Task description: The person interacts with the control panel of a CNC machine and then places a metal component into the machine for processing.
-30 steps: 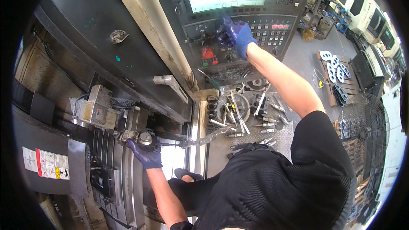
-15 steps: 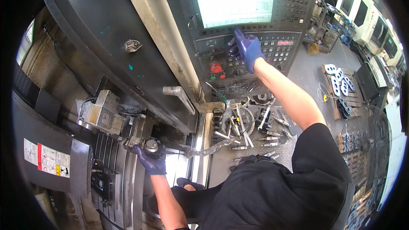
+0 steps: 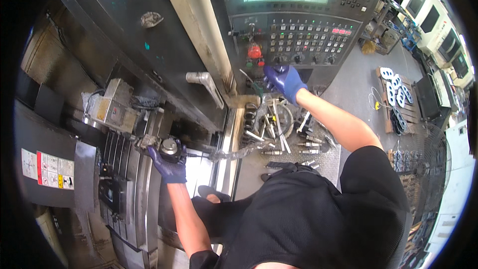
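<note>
Far left: a warning label point(image 3: 44, 169) is seen on the dark machine housing. Beside it, a grey block unit point(image 3: 113, 105) is mounted above the ribbed chuck area.

The left hand point(image 3: 168, 162), in a blue glove, is closed around a round metal workpiece point(image 3: 169, 146) seated at the machine's holding fixture; the fingers wrap its lower edge and the shiny face stays exposed. Just left of it, a small rough lump point(image 3: 146, 141) touches the part; its nature cannot be told.

Centre: a door handle point(image 3: 205, 85) projects from the sliding door. Loose tools point(image 3: 273, 128) lie on a tray below the panel.

The right hand point(image 3: 285, 80), also gloved, is held at the lower edge of the control panel point(image 3: 298, 40), fingers curled near a row of knobs; whether a knob is gripped cannot be told.

Risk, as judged: if the machine were started from the panel while the left hand is on the workpiece, the hand could be caught. A loosely seated part could also shift.
</note>
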`<act>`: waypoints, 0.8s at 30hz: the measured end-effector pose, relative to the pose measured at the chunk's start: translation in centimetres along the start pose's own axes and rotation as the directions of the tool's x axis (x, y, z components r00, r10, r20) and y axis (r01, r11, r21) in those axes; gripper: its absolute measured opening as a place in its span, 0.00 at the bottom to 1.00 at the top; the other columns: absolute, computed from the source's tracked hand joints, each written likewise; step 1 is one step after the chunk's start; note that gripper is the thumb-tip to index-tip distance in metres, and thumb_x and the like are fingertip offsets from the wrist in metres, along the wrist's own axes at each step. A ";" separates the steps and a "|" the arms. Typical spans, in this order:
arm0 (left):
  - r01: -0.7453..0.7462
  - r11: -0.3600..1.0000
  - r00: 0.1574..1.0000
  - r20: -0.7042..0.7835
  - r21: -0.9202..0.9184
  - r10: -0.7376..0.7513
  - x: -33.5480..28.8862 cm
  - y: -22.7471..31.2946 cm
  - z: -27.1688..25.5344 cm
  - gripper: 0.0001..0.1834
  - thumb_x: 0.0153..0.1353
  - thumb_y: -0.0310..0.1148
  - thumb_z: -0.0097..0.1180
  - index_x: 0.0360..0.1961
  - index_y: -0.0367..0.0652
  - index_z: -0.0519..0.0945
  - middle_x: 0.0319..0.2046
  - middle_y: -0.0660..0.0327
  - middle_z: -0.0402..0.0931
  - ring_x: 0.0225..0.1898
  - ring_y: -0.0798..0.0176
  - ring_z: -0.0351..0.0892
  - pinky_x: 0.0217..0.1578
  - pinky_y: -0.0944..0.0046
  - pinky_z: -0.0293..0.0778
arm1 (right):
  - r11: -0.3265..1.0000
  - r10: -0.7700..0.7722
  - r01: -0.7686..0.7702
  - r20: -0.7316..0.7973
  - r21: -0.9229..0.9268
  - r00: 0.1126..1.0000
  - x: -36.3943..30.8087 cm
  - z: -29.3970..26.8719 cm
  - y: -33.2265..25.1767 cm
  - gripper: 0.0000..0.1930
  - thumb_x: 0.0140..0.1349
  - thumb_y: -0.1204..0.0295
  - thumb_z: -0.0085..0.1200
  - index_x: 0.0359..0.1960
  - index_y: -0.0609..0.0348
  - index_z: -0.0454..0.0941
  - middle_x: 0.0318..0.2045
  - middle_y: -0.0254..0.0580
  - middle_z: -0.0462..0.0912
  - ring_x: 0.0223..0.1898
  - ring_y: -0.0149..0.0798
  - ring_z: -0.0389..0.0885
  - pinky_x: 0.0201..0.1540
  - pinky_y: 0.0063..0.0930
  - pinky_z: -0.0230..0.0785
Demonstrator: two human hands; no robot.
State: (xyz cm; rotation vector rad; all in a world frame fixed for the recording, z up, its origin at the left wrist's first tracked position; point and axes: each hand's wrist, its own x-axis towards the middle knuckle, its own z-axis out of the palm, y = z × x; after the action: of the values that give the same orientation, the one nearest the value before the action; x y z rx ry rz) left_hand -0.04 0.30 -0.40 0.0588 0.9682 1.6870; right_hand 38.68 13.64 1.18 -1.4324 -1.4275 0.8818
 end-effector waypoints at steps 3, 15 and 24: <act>-0.004 0.999 1.000 0.013 -0.035 0.004 0.6 -0.1 -0.6 0.30 0.60 0.65 0.49 0.49 0.52 0.77 0.41 0.59 0.80 0.40 0.54 0.80 0.43 0.49 0.77 | 0.986 -0.042 0.042 0.002 -0.164 0.999 -0.8 0.5 2.8 0.21 0.62 0.52 0.54 0.33 0.60 0.84 0.22 0.50 0.83 0.25 0.44 0.82 0.33 0.37 0.71; -0.029 0.999 0.999 -0.029 0.036 0.030 0.6 -0.1 -0.8 0.33 0.59 0.68 0.48 0.55 0.56 0.74 0.44 0.60 0.80 0.44 0.54 0.80 0.48 0.45 0.73 | 0.721 0.068 -0.179 -0.189 -0.670 0.980 3.2 -1.9 2.0 0.27 0.66 0.46 0.40 0.45 0.54 0.82 0.40 0.57 0.83 0.45 0.59 0.80 0.49 0.50 0.73; 0.003 1.000 1.000 -0.014 0.029 -0.002 0.8 -0.1 -1.0 0.34 0.59 0.67 0.49 0.54 0.53 0.75 0.46 0.60 0.80 0.45 0.53 0.80 0.51 0.45 0.71 | 0.778 0.048 -0.196 -0.255 -0.597 0.966 4.3 -1.1 4.2 0.25 0.65 0.48 0.45 0.41 0.57 0.83 0.36 0.61 0.82 0.43 0.62 0.79 0.46 0.49 0.72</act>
State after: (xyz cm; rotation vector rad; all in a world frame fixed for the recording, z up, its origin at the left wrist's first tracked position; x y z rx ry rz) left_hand -0.77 0.45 -1.47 0.0654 1.0032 1.6731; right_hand 41.54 18.09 -1.87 -2.0641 -1.5278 0.2926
